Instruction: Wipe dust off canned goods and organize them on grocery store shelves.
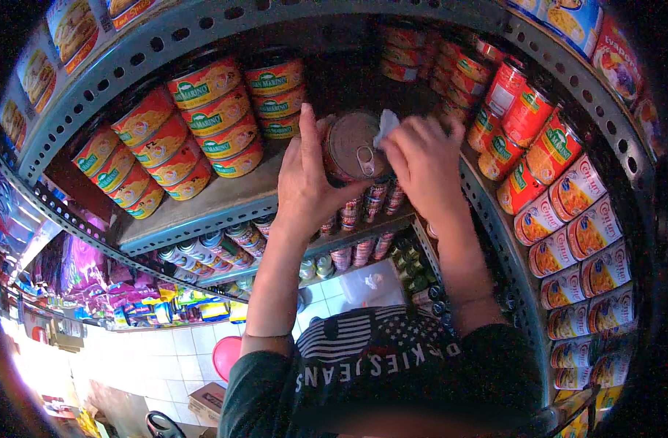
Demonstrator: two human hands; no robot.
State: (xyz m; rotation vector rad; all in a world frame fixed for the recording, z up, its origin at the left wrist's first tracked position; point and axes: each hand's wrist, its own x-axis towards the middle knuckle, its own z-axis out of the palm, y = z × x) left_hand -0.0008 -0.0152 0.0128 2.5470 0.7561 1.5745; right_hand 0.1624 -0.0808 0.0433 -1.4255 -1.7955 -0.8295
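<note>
My left hand (306,183) grips a food can (347,142) from its left side, thumb along the near edge. The can's lid faces up toward me, with a pull tab (365,160) at its right part. In my right hand (427,156) is a small white cloth or tissue (387,127), pinched in the fingers at the can's right rim. The right fingers look a little blurred. Beyond both hands lies the dark inside of a metal shelf. Stacked San Marino cans (216,117) stand on the shelf board (202,211) to the left.
More red San Marino cans (531,115) and white Century cans (575,189) line the right shelf. Perforated metal shelf edges (246,216) run close around my arms. Lower shelves hold smaller cans (246,235). A translucent plastic box (375,284) and a pink round object (227,357) are below.
</note>
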